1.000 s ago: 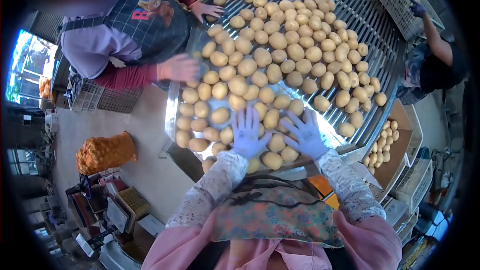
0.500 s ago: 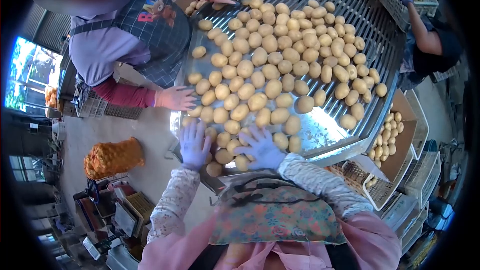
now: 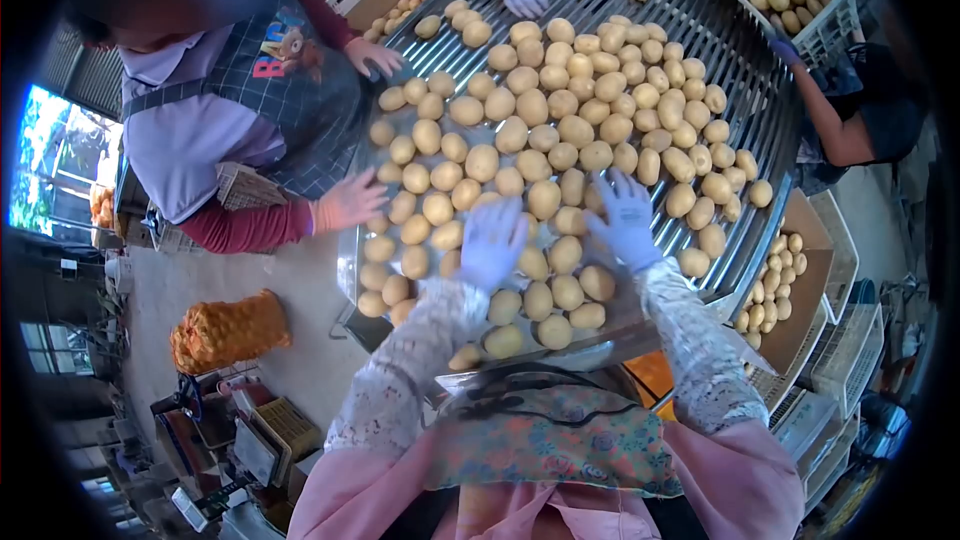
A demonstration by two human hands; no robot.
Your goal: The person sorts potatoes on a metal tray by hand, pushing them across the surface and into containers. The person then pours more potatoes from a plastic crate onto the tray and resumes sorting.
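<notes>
Potatoes (image 3: 544, 200) lie on the metal desk (image 3: 760, 105) ahead of, between and behind the person's gloved hands, long axes mixed. The right hand (image 3: 625, 220), fingers spread, sits slightly farther forward; the left hand (image 3: 493, 242), blurred, has its fingers extended.

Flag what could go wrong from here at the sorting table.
1. Potatoes sit right by the near edge of the metal table; a nudge from the left hand or right hand might roll one off.
2. A co-worker's hand is at the left edge, not far from the left hand; a wide sweep that way could bump it.
3. The loaded crate at the far right could spill if it tips.
</notes>
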